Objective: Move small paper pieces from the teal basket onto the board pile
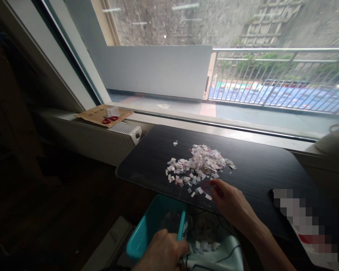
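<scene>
Apparently, gathering is in hand: paper scraps [205,160] lie heaped on the counter [260,158], strays near its close edge. Beside these, the right hand [227,197], fingers curled, seems to pinch a pinkish piece [206,186]; the left hand [162,246], knuckles up, grips the teal bin [147,222] below. Next calls, likely, for a steady bin.

No words or numbers can be read. A row of dark characters [97,112] is printed on the brown envelope [89,116], too small to make out, and a yellowish triangular sign [163,106] marks the ground [183,108] outside, its symbol unclear; pixelation hides any lettering on the object [302,226] at lower right.
</scene>
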Available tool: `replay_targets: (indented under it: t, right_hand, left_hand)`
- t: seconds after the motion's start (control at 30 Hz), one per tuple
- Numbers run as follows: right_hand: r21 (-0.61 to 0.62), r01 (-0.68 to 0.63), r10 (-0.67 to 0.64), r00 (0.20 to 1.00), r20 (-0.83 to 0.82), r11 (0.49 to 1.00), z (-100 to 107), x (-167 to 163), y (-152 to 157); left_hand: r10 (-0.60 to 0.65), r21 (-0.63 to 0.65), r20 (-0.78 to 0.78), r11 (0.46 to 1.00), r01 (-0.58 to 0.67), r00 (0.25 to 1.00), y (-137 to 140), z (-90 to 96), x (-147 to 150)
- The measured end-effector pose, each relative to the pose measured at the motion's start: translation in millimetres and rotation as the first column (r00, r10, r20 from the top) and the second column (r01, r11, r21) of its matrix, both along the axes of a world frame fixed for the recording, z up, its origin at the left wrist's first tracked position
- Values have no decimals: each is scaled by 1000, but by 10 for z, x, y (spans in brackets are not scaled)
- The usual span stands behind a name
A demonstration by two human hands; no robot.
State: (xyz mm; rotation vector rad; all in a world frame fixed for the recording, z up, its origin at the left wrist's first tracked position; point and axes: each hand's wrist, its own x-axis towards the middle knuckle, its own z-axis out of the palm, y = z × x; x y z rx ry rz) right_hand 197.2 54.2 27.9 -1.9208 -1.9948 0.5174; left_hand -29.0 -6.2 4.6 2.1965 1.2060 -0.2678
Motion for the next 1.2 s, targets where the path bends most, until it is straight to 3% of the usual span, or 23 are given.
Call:
replay_targets:
  t: [0.23,0.43,0.63,0.8,0.9,1.2]
  right_hand:
    - [5,10,-11,1000,25,1000,15,16,-29]
    - [6,-105,106,992,-66,994,-7,-125,-43]
    - [-63,-60,64,996,55,996,23,2,-97]
    - [-33,9,-5,995,101,999,27,208,-129]
    - [-18,-26,28,993,118,999,-9,267,-174]
    - [17,-67,66,995,77,998,-4,111,-44]
  left_hand:
    - [11,8,-12,1000,-11,1000,-33,38,14]
    - [-8,7,-1,1000,8,1000,-19,9,12]
    - [2,18,-6,1000,-2,1000,-26,-9,-8]
    - [-7,27,28,1000,6,1000,-54,-62,-20]
    - [-22,17,19,1000,21,1000,-44,-52,-5]
    - [-7,33,-42,999,8,999,-51,57,81]
